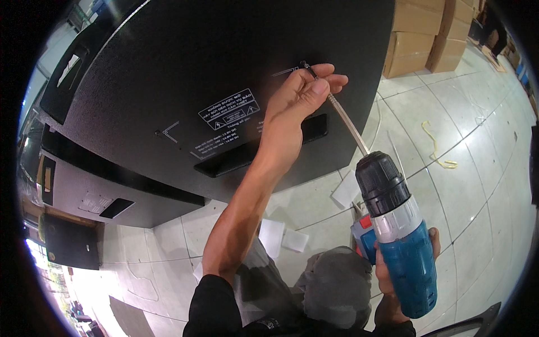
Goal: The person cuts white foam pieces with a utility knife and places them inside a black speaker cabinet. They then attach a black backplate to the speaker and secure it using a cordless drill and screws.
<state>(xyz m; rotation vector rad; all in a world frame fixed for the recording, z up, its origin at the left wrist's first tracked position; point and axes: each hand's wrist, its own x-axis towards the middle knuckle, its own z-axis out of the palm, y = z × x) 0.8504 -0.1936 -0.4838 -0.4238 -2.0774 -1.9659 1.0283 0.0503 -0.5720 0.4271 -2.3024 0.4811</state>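
My left hand (292, 104) is pinched, thumb against fingers, around a small dark screw (306, 66) at the surface of a large black cabinet (191, 50). The tip of a long driver bit (349, 124) reaches those same fingers. That bit sits in the black chuck of a blue-green cordless drill (407, 253). Behind and below the drill, my right hand (384, 272) wraps its grip; most of the fingers are hidden by the drill body. White printing and a recessed slot (224, 164) mark the cabinet face near my left wrist.
A second dark cabinet (120, 196) stands at the left. Cardboard boxes (412, 53) are stacked at the far right. White foam pieces (272, 237) and a yellow strap (433, 146) lie on the tiled floor (466, 191).
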